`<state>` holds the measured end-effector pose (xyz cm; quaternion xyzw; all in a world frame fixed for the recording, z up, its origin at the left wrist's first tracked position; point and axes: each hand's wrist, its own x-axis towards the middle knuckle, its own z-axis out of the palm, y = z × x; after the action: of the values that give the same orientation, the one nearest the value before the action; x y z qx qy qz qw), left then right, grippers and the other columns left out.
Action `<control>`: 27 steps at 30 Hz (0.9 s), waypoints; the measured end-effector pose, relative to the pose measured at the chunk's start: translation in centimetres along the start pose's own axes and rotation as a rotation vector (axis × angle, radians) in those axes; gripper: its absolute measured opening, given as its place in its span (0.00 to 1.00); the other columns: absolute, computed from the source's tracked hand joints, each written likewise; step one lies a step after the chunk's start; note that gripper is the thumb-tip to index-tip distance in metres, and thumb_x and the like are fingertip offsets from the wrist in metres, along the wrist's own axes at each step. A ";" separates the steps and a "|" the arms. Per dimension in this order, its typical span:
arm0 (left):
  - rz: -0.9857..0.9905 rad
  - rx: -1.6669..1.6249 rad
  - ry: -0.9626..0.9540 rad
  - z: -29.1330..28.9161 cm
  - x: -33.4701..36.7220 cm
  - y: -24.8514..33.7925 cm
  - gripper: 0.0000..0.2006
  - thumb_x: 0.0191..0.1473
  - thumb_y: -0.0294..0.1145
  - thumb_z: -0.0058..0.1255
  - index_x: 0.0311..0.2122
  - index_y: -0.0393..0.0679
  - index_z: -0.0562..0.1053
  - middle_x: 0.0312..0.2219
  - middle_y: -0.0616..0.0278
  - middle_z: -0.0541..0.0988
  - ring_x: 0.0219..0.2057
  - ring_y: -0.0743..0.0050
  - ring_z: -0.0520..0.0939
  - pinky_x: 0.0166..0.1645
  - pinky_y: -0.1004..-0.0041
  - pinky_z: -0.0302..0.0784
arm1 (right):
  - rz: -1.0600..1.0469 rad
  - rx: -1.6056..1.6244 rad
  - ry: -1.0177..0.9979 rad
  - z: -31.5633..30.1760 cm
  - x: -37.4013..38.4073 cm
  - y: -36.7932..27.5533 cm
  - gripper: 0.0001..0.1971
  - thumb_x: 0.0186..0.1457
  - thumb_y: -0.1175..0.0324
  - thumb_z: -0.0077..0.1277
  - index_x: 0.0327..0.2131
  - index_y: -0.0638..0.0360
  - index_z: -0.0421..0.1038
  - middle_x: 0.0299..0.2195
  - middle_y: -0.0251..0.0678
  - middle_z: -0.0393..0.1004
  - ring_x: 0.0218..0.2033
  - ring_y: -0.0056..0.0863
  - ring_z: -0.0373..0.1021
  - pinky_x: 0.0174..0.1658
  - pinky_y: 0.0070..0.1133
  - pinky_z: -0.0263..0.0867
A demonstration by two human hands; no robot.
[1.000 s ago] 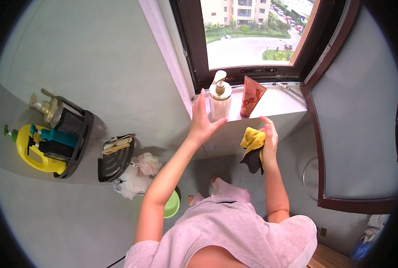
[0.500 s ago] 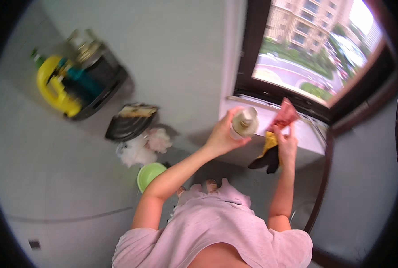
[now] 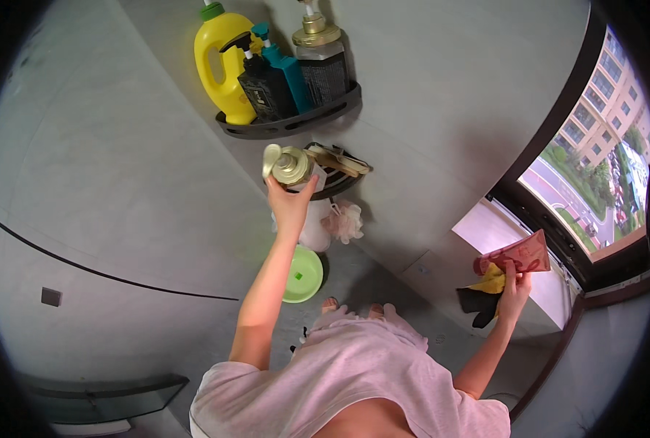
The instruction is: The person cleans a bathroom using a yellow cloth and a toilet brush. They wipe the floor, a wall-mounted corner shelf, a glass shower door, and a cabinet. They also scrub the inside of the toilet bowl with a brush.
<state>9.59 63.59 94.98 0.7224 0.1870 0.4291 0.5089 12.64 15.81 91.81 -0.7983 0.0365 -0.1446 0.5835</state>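
My left hand (image 3: 292, 208) is closed round a pump bottle (image 3: 291, 166) with a gold cap and a pale label. It holds the bottle at the lower black corner shelf (image 3: 354, 158), partly covering the shelf; whether the bottle's base touches it, I cannot tell. At the right, by the window ledge, my right hand (image 3: 513, 292) pinches a reddish-pink squeeze tube (image 3: 523, 254). A yellow-and-black cloth item (image 3: 479, 299), perhaps a glove, hangs from the same hand beside the tube.
On the upper corner shelf (image 3: 295, 125) stand a yellow handled jug (image 3: 219, 62), a black pump bottle (image 3: 268, 91), a teal bottle (image 3: 292, 77) and a gold-topped bottle (image 3: 325, 69). Pink bath puffs (image 3: 345, 221) hang below; a green basin (image 3: 304, 274) lies lower. The window ledge (image 3: 478, 226) is right.
My view has swung toward the shelves on the left. My left hand has carried the pump bottle from beside the window ledge to the lower shelf. My right hand still holds the tube and cloth item.
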 end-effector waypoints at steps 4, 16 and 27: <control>0.042 0.111 -0.092 0.6 2.4 -2.4 0.41 0.41 0.27 0.70 0.59 0.39 0.59 0.49 0.53 0.75 0.50 0.66 0.76 0.54 0.68 0.71 | 0.024 0.416 -0.131 4.6 -1.3 -1.3 0.10 0.61 0.71 0.52 0.43 0.67 0.70 0.37 0.34 0.75 0.35 0.18 0.70 0.39 0.17 0.67; 0.032 0.134 -0.245 3.0 4.1 -6.1 0.47 0.38 0.33 0.71 0.62 0.40 0.56 0.54 0.46 0.70 0.54 0.49 0.73 0.58 0.62 0.69 | -0.040 0.223 -0.332 15.0 -4.3 -8.1 0.10 0.56 0.70 0.56 0.33 0.71 0.72 0.27 0.33 0.77 0.28 0.15 0.68 0.33 0.18 0.67; 0.069 -0.093 -0.574 -6.5 4.7 -4.5 0.31 0.46 0.22 0.52 0.59 0.41 0.66 0.54 0.52 0.71 0.56 0.53 0.69 0.61 0.63 0.62 | -0.194 0.242 -0.678 28.7 -8.2 -13.9 0.16 0.56 0.69 0.56 0.48 0.63 0.71 0.37 0.42 0.80 0.40 0.27 0.77 0.44 0.23 0.70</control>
<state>7.71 72.52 93.74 0.7963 -0.0093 0.2322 0.5585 11.09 48.56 95.38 -0.7259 -0.2521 0.0701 0.6361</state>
